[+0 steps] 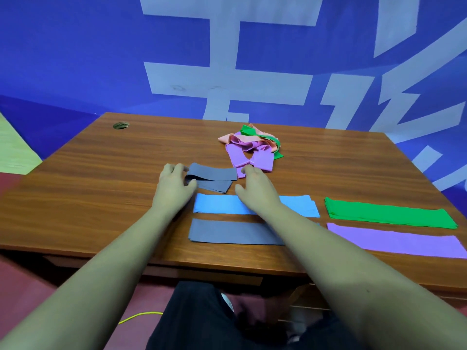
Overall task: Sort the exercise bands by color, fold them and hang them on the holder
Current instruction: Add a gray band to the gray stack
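At the bottom edge, dark trousers point(202, 324) and a yellow cord point(140, 316) show over a red floor point(25, 274). The wooden worktop point(101, 198) starts just beyond. Nearest its front edge lie a flat grey band point(235, 234) and, to the right, a flat purple band point(396, 239). Behind these lie a blue band point(219, 204), crossed by the right forearm, and a green band point(389, 214).

Further in, the left hand point(174, 183) grips the left end of a half-folded grey band point(214, 176), fingers curled over it and thumb against it. The right hand point(255, 188) sits just right of that band, thumb apart, fingers reaching to a purple end of the pile point(252, 145). Blur hides whether they pinch it. The pile is a tangle of pink, purple and green bands.

A round hole point(121, 125) sits at the far left corner. A blue wall point(75, 59) with large white characters rises behind.
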Motion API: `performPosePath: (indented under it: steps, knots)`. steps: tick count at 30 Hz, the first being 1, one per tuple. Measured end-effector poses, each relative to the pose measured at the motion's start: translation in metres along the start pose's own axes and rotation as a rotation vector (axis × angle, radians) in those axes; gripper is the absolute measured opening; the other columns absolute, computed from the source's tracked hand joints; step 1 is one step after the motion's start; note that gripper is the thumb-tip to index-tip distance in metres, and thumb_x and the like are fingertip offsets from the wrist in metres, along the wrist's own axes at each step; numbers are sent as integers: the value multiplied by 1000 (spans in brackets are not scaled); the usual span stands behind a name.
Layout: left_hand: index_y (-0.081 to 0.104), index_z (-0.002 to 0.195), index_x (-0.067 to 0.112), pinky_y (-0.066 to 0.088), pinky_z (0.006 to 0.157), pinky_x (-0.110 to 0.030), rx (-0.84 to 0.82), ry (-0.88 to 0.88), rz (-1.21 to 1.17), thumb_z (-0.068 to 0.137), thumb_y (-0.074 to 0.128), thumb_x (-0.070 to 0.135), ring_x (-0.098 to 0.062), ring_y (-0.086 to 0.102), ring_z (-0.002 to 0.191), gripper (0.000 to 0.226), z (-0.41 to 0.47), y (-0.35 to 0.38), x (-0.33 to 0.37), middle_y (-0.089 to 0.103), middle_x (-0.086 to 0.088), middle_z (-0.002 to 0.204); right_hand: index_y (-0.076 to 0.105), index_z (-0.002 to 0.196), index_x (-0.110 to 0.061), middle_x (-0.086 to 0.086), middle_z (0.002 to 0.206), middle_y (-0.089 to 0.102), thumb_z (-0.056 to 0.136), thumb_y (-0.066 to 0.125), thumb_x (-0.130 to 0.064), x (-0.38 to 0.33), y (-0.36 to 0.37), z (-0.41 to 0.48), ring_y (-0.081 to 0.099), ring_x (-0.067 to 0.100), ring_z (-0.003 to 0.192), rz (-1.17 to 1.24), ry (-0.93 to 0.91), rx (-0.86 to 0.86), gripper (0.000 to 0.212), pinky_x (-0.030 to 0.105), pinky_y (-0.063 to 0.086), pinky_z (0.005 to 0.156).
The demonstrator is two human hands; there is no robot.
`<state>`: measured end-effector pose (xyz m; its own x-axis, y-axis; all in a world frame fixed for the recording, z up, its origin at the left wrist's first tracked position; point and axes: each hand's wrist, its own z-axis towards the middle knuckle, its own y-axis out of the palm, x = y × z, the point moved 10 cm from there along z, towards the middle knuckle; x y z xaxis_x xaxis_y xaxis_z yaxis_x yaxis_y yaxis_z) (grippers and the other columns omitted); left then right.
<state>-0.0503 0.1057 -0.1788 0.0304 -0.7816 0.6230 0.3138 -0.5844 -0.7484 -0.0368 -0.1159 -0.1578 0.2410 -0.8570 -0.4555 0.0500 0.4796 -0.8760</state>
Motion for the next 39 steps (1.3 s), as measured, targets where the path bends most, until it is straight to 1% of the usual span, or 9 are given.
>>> performPosePath:
  steps: [8,11,15,20,23,27,30,34,39]
  knots:
    - [46,142,22,30,113,-41,-142,-63,-6,95,52,41,-29,36,134,51,54,34,-28,46,-6,143,53,125,-5,17,123,53,92,57,-28,12,49,66,53,34,114,-6,71,-70,41,41,47,95]
    - [57,127,24,34,107,-40,-194,-40,81,89,60,37,-33,38,123,40,63,45,-31,51,-11,128,56,121,-7,17,123,51,88,64,-26,26,62,80,54,34,110,3,144,-96,39,40,46,97]
    - [59,103,21,38,92,-36,-167,110,-4,85,65,24,-27,46,109,19,61,45,-20,53,-1,106,61,107,-9,12,110,62,79,62,-2,42,59,88,59,28,99,173,234,2,29,35,50,85]
    - [58,104,24,40,88,-26,-146,153,-218,89,63,16,-9,55,110,18,56,28,-5,63,12,116,69,96,-1,12,100,68,80,60,2,50,54,87,62,27,97,281,317,-7,19,31,50,76]
    - [56,97,28,47,84,-30,-152,173,-288,90,60,16,-5,60,100,14,52,14,14,67,16,104,70,82,3,15,86,72,77,63,0,47,44,79,65,23,81,400,332,-13,9,30,51,69]
    - [53,95,23,45,75,-29,-94,225,-320,88,60,12,-10,58,88,15,48,-12,46,64,11,93,65,76,-9,1,73,64,81,64,-5,27,8,67,55,13,67,630,279,54,6,21,42,59]
    - [51,101,25,43,74,-27,-49,236,-333,88,63,15,-11,56,88,20,46,-35,62,61,13,94,52,70,-17,-6,72,55,82,56,-4,17,-34,62,48,13,66,845,263,158,18,25,40,60]
    - [53,110,28,43,77,-29,-68,226,-305,88,67,27,-12,57,92,26,33,-50,78,60,7,99,59,78,-19,3,85,67,80,58,-6,8,-84,48,59,20,70,925,246,217,13,41,54,61]
    - [60,86,26,45,69,-32,-115,262,-308,84,72,35,-9,60,76,15,15,-55,93,66,11,81,62,109,3,11,90,62,92,58,1,5,-119,24,59,15,65,963,187,162,18,19,49,44]
